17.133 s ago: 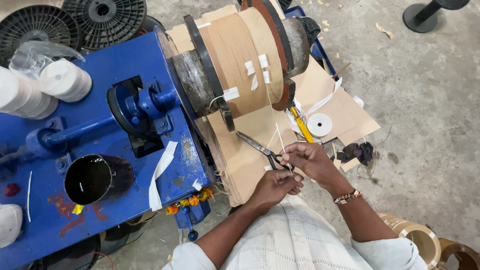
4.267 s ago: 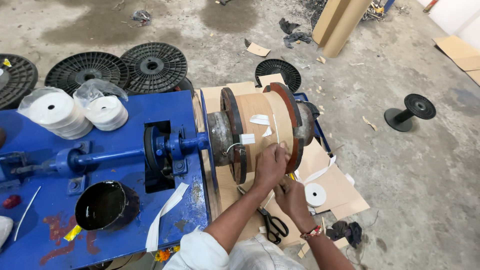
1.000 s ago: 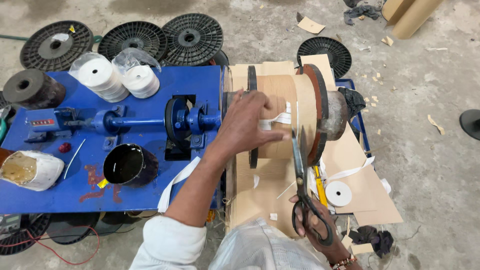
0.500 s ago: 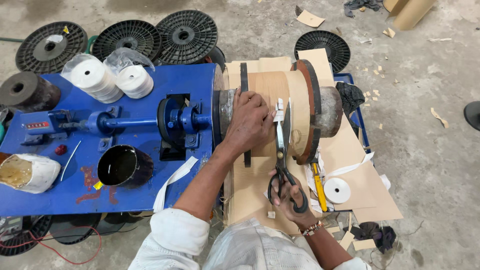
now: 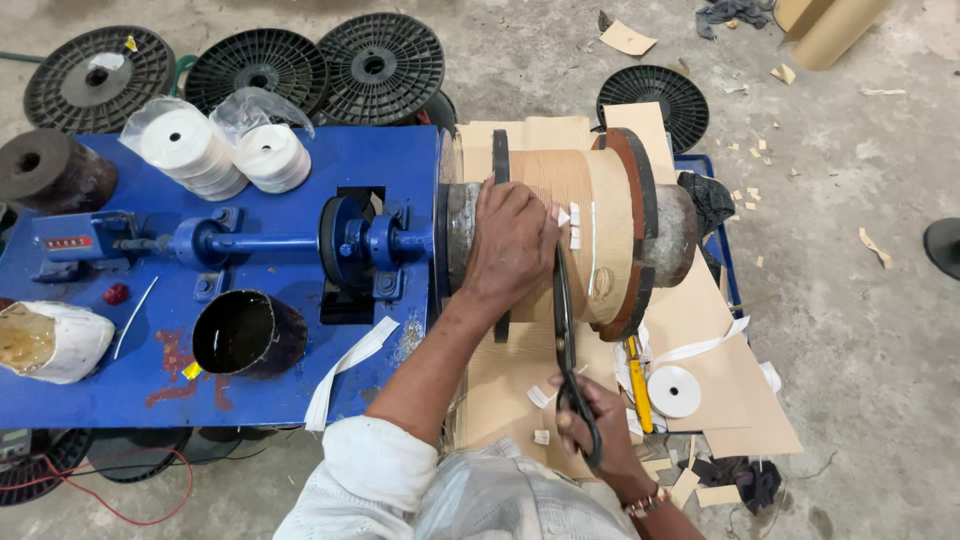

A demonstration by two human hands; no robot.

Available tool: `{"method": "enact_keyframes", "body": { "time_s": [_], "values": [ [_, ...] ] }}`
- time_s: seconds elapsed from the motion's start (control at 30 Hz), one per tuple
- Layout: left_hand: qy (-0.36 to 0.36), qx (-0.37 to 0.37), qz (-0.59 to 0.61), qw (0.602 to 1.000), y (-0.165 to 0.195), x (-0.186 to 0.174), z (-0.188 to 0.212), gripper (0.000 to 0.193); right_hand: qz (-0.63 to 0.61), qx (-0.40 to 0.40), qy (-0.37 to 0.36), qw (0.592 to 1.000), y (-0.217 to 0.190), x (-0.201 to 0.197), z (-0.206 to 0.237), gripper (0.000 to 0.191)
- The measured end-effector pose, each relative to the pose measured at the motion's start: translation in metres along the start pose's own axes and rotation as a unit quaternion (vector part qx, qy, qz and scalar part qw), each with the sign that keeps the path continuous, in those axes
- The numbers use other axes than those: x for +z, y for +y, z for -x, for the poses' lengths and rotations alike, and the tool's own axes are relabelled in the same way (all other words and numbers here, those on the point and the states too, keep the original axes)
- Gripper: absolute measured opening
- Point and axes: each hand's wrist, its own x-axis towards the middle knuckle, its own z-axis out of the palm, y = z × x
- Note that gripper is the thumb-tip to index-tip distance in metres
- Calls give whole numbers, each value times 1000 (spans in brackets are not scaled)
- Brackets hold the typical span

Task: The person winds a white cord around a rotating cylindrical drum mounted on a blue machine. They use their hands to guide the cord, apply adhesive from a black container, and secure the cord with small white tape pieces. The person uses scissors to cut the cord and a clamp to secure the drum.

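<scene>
Our left hand (image 5: 512,240) presses flat, fingers spread, on the paper-wrapped coil (image 5: 585,235) mounted on the blue winding machine (image 5: 300,190), while our right hand (image 5: 590,425) grips black scissors (image 5: 563,320), blades reaching the coil's white tape strips (image 5: 572,228).

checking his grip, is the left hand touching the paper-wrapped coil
Touching. The head view shows the left hand pressed flat on the paper-wrapped coil, no gap.

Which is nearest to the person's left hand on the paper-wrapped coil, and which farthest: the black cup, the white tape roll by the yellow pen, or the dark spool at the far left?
1. Black cup, lower left of the left hand.
2. White tape roll, lower right.
3. Dark spool, far left edge.
</scene>
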Motion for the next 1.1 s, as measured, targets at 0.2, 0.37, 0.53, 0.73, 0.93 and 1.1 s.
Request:
{"method": "enact_keyframes", "body": {
  "time_s": [0.2, 0.37, 0.53, 0.73, 0.93, 1.1],
  "values": [
    [30, -18, -58, 998, -47, 21, -72, 36, 27, -2, -34, 999, 4, -12, 29, 72],
    [-13, -131, 69, 989, -22, 6, -91, 43, 17, -67, 23, 997, -11, -17, 41, 77],
    [-106, 10, 236, 966, 36, -46, 1, 22, 36, -85, 94, 991, -24, -26, 54, 79],
    [-86, 13, 8, 996, 68, -50, 60, 56, -11, -74, 72, 995, -17, -31, 60, 82],
    [-7, -44, -78, 996, 57, -12, 27, 19, -129, -36, 5, 991, -3, -24, 51, 88],
    [-57, -86, -108, 989, 33, 3, -15, 22, -172, -4, -57, 984, -12, -9, 34, 88]
  ]
}}
